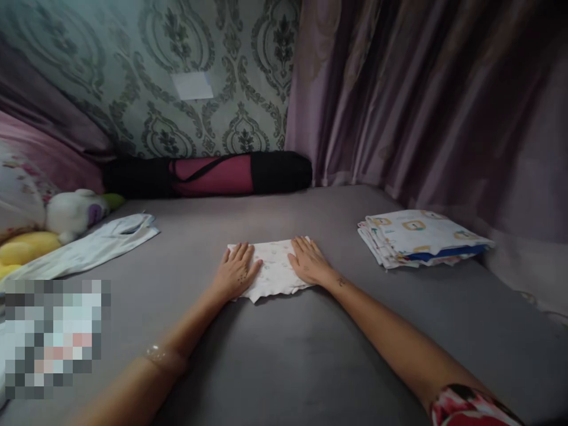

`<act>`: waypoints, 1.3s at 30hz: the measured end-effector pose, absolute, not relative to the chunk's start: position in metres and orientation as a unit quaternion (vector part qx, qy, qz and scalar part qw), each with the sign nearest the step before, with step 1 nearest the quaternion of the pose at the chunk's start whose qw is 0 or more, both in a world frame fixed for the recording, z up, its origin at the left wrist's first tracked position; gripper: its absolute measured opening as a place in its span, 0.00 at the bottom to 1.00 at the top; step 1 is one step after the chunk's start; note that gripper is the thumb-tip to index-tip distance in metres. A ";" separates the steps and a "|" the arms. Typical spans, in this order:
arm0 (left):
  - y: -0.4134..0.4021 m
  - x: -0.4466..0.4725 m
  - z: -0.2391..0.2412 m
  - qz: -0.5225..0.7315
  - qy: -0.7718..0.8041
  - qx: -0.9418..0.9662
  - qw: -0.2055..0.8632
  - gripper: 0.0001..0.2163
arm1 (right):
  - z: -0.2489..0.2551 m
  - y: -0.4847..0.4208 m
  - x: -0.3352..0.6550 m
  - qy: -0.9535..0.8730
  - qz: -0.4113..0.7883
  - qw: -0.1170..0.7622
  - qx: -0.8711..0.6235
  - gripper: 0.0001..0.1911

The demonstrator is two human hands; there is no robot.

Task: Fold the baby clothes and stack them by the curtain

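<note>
A small white folded cloth (274, 269) with a faint print lies on the grey bed sheet (284, 349) in the middle. My left hand (236, 270) rests flat on its left part, fingers stretched out. My right hand (308, 261) lies flat on its right part, fingers spread too. Both palms press down on the cloth and neither hand grips anything.
A stack of folded printed cloths (419, 238) sits to the right. A white garment (89, 248) lies spread at the left, beside a plush toy (73, 213). A black and maroon rolled mat bag (208, 173) lies along the patterned wall. Purple curtains (426, 100) hang at the right.
</note>
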State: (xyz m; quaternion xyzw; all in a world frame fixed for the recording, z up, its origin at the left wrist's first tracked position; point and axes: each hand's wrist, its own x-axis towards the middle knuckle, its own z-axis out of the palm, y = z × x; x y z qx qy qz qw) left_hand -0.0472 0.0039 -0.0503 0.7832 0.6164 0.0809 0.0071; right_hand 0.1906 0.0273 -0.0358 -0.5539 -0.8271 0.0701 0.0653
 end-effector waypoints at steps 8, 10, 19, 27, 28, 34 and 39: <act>-0.029 -0.018 -0.058 0.087 0.568 0.814 -0.080 0.27 | -0.018 -0.022 0.148 -0.843 0.054 0.138 -0.517 0.30; -0.034 -0.014 -0.068 0.104 0.549 0.825 -0.091 0.27 | -0.026 -0.030 0.141 -0.839 0.053 0.158 -0.517 0.29; -0.024 -0.028 -0.065 0.162 0.516 0.841 -0.034 0.26 | -0.028 -0.018 0.154 -0.844 0.118 0.182 -0.490 0.25; -0.006 -0.120 -0.026 0.163 0.759 0.624 0.094 0.21 | 0.014 0.007 0.243 -0.698 0.152 0.108 -0.691 0.16; -0.005 -0.126 -0.023 0.146 0.768 0.611 0.128 0.20 | 0.015 0.007 0.250 -0.682 0.167 0.089 -0.706 0.15; -0.007 -0.113 -0.009 0.141 0.769 0.575 0.240 0.16 | 0.013 0.004 0.244 -0.658 0.213 0.066 -0.719 0.14; -0.010 -0.098 -0.009 0.150 0.776 0.546 0.278 0.18 | 0.010 0.009 0.230 -0.655 0.252 0.064 -0.709 0.13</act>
